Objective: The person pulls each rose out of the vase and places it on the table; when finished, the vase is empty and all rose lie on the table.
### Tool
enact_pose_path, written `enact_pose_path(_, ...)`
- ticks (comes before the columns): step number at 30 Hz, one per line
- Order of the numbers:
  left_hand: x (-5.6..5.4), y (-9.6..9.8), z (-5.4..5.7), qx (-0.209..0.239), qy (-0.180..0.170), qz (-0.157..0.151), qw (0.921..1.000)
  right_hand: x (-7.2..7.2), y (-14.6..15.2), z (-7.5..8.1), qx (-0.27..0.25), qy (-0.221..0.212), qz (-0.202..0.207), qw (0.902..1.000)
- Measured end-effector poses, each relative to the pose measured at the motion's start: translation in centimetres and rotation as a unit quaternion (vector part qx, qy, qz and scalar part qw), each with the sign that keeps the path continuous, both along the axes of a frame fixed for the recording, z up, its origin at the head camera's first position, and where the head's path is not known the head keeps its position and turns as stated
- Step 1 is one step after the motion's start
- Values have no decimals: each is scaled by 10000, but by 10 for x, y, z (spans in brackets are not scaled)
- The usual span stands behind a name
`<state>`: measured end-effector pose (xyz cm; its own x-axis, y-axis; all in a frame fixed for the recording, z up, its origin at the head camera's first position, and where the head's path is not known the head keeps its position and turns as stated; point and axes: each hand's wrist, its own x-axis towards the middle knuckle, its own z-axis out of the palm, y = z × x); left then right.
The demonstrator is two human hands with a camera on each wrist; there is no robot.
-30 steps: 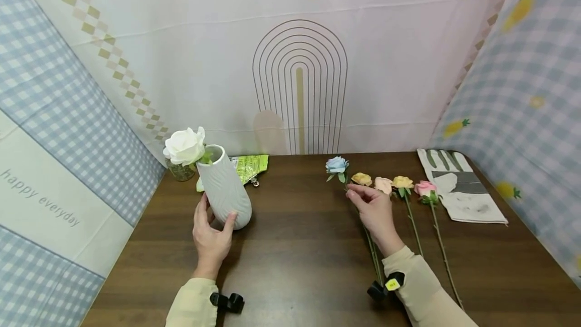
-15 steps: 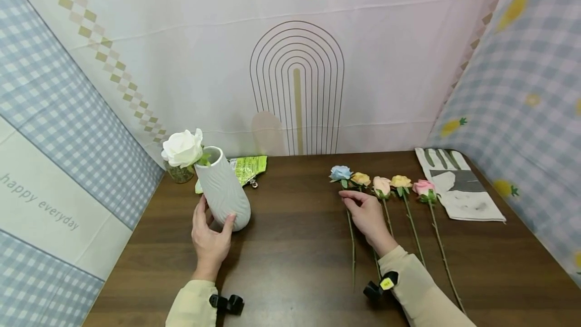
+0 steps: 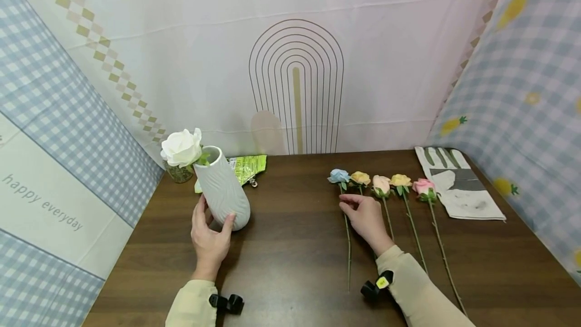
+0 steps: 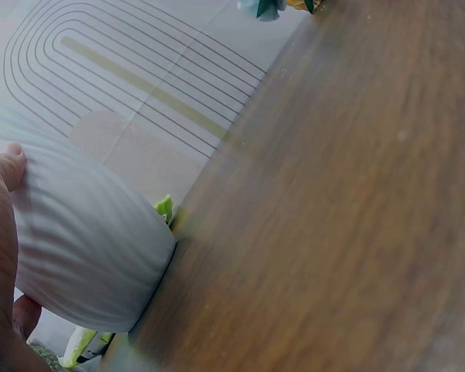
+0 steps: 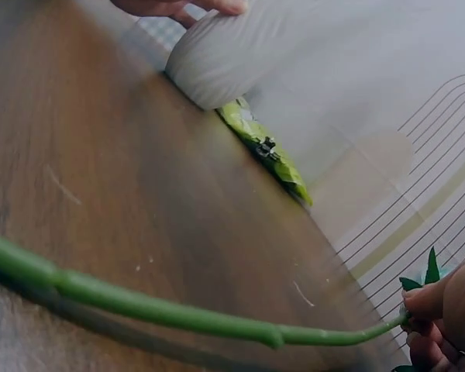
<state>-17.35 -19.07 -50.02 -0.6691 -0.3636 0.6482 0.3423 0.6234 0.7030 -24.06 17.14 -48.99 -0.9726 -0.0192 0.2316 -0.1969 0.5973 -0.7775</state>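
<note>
In the head view, my left hand (image 3: 211, 238) grips the lower part of a white ribbed vase (image 3: 222, 193), thumb on its near side. The vase stands on the dark wooden table (image 3: 290, 246), and a white rose (image 3: 181, 148) leans out of its mouth to the left. My right hand (image 3: 366, 218) pinches the stem of a blue rose (image 3: 339, 175) just below the bloom. From the right wrist view, the long green stem (image 5: 170, 310) runs up to the fingertips, close over the tabletop. Part of the vase is cut off in the left wrist view.
Right of the blue rose lie a yellow rose (image 3: 360, 178), a peach rose (image 3: 381, 184), another yellow rose (image 3: 401, 180) and a pink rose (image 3: 424, 187). A printed cloth (image 3: 472, 198) is at the back right. Behind the vase are a green packet (image 3: 250, 166) and a glass jar (image 3: 178, 173).
My right hand has lowered the blue rose beside the other roses, its stem now lying left of theirs. Last, hand and rose shifted slightly left. My left hand keeps holding the vase.
</note>
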Motion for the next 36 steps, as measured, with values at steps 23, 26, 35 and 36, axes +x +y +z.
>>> enact_pose_path(23, 1, -2, 2, 42, -33, 55, 10000, -1, -3, -7, 531, 85, 79, 9985)
enact_pose_path(26, 1, -1, 2, 11, 34, 63, 10000, -1, -3, -7, 549, 53, 83, 9984)
enact_pose_path(35, 0, 2, 0, -12, 52, 105, 9999, 1, -1, 3, 378, 332, -64, 9987)
enact_pose_path(36, 0, 2, 0, -1, 35, 81, 10000, 2, 0, 7, 309, 383, -63, 9988)
